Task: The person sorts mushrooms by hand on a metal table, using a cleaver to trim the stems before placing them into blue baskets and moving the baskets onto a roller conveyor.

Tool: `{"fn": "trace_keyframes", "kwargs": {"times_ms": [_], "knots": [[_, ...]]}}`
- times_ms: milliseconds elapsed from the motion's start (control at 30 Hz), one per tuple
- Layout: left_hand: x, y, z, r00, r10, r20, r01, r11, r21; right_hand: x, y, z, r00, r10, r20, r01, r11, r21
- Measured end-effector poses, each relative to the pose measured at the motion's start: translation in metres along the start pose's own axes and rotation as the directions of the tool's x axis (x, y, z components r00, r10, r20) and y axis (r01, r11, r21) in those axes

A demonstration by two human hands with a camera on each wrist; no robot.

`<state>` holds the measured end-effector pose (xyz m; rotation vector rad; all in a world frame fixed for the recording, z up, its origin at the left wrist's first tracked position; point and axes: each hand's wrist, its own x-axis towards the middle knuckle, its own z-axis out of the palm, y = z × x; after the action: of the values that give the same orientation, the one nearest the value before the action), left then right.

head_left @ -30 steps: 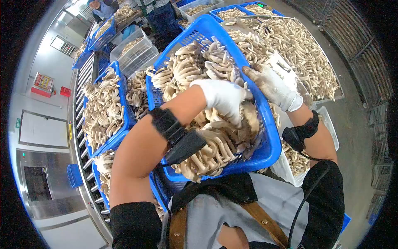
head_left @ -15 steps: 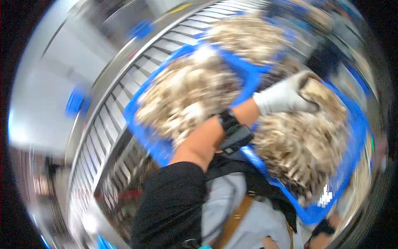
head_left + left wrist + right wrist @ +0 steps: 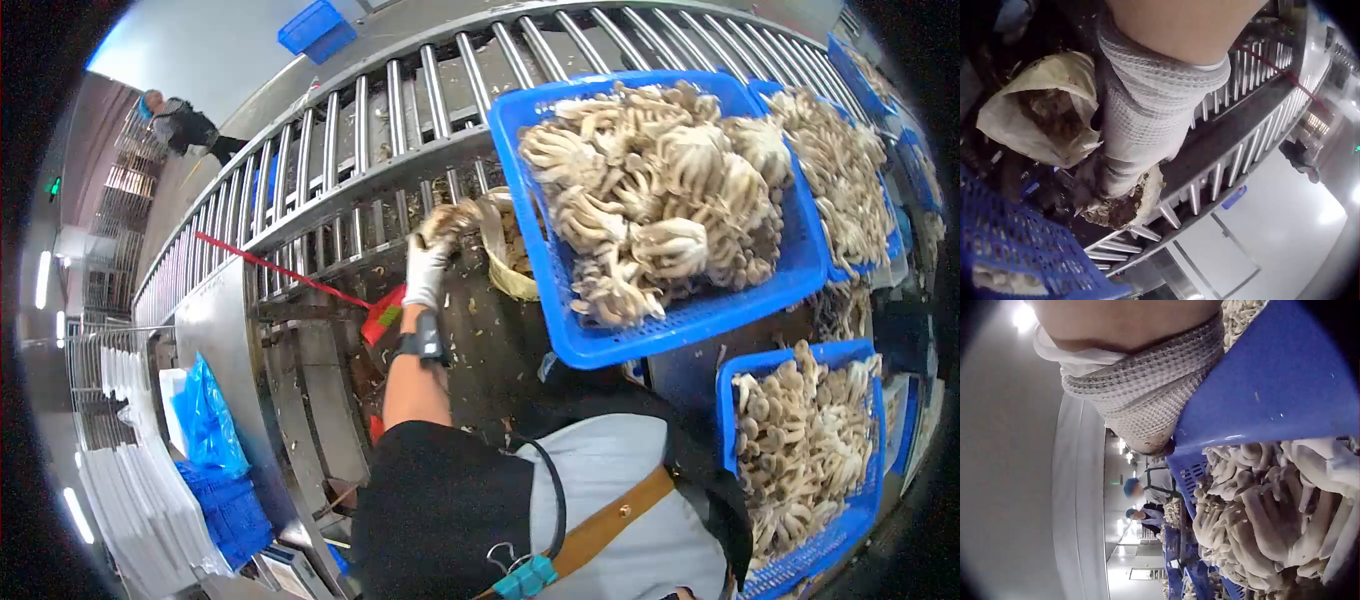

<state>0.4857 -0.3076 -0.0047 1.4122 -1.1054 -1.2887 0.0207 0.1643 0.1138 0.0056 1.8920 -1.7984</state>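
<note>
My left hand (image 3: 427, 268), in a white glove, reaches out over the floor beside the roller conveyor. It grips a brown, crumbly mushroom base (image 3: 1125, 209) with a pale rim. Close by stands a pale yellowish sack (image 3: 1041, 119), its mouth open on brown scraps. My right hand (image 3: 1147, 412) appears only in the right wrist view, by the outer wall of a blue basket (image 3: 1260, 381); its fingers are mostly hidden. Clustered mushrooms (image 3: 1266, 519) lie beyond that wall. In the head view, a blue basket (image 3: 600, 345) heaped with mushroom clumps sits right of the sack.
The roller conveyor (image 3: 430, 95) runs across the back. A red-handled tool (image 3: 385, 315) leans near my left forearm. Another mushroom-filled basket (image 3: 800, 580) stands at the lower right. A person (image 3: 185, 125) is at the far left. Scraps litter the floor.
My view has swung left, away from the mushroom basket. My left hand has lifted the mushroom base out and carried it over beside the sack. The right hand has left the head view.
</note>
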Motion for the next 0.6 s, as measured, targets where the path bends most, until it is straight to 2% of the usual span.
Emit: {"fn": "trace_keyframes", "kwargs": {"times_ms": [33, 67, 100, 167, 200, 233, 300, 367, 400, 433, 467, 500, 533, 567, 600], "knots": [[0.021, -0.018, -0.001, 0.999, 0.033, 0.042, -0.036, 0.997, 0.074, 0.001, 0.000, 0.011, 1.000, 0.010, 0.016, -0.010, 1.000, -0.005], [0.033, -0.039, 0.003, 0.999, 0.010, 0.043, -0.012, 0.999, 0.039, 0.003, 0.002, 0.020, 0.999, 0.028, 0.034, -0.028, 1.000, -0.012], [0.031, -0.034, 0.023, 0.999, -0.015, 0.051, 0.015, 1.000, 0.005, 0.001, 0.003, 0.030, 0.998, 0.042, 0.037, -0.041, 0.999, -0.015], [0.072, -0.078, 0.034, 0.987, -0.064, 0.145, 0.061, 0.998, 0.025, 0.001, 0.005, 0.046, 0.997, 0.070, 0.044, -0.069, 0.997, -0.024], [0.086, -0.093, 0.037, 0.990, -0.076, 0.122, 0.051, 0.980, 0.193, 0.003, 0.007, 0.056, 0.995, 0.085, 0.049, -0.084, 0.996, -0.023], [0.104, -0.097, 0.039, 0.982, -0.178, 0.055, 0.135, 0.884, 0.448, 0.007, 0.009, 0.063, 0.993, 0.101, 0.061, -0.099, 0.995, -0.028], [0.090, -0.051, 0.063, 0.975, -0.003, -0.222, 0.140, 0.785, 0.604, 0.017, 0.020, 0.080, 0.986, 0.139, 0.089, -0.139, 0.990, -0.008], [0.074, 0.001, 0.078, 0.961, 0.224, -0.159, -0.102, 0.830, 0.549, 0.026, 0.031, 0.092, 0.977, 0.183, 0.107, -0.185, 0.983, 0.013], [0.057, 0.031, 0.098, 0.904, 0.412, -0.117, -0.320, 0.831, 0.456, 0.028, 0.034, 0.097, 0.973, 0.201, 0.113, -0.205, 0.978, 0.023], [0.028, 0.067, 0.120, 0.809, 0.582, -0.084, -0.523, 0.777, 0.349, 0.031, 0.036, 0.099, 0.970, 0.213, 0.117, -0.218, 0.975, 0.034], [-0.024, 0.128, 0.143, 0.820, 0.564, 0.101, -0.565, 0.767, 0.305, 0.033, 0.038, 0.099, 0.967, 0.222, 0.121, -0.229, 0.972, 0.048], [-0.050, 0.121, 0.173, 0.771, 0.576, 0.271, -0.627, 0.759, 0.173, 0.034, 0.036, 0.099, 0.968, 0.222, 0.120, -0.230, 0.971, 0.060], [-0.089, 0.127, 0.204, 0.655, 0.540, 0.528, -0.664, 0.745, 0.063, 0.035, 0.036, 0.095, 0.964, 0.229, 0.132, -0.240, 0.968, 0.076], [-0.128, 0.133, 0.235, 0.487, 0.461, 0.742, -0.645, 0.763, -0.052, 0.036, 0.036, 0.089, 0.964, 0.227, 0.140, -0.241, 0.966, 0.094], [-0.165, 0.113, 0.270, 0.334, 0.416, 0.846, -0.707, 0.704, -0.067, 0.037, 0.036, 0.077, 0.964, 0.224, 0.142, -0.242, 0.963, 0.120]]}}
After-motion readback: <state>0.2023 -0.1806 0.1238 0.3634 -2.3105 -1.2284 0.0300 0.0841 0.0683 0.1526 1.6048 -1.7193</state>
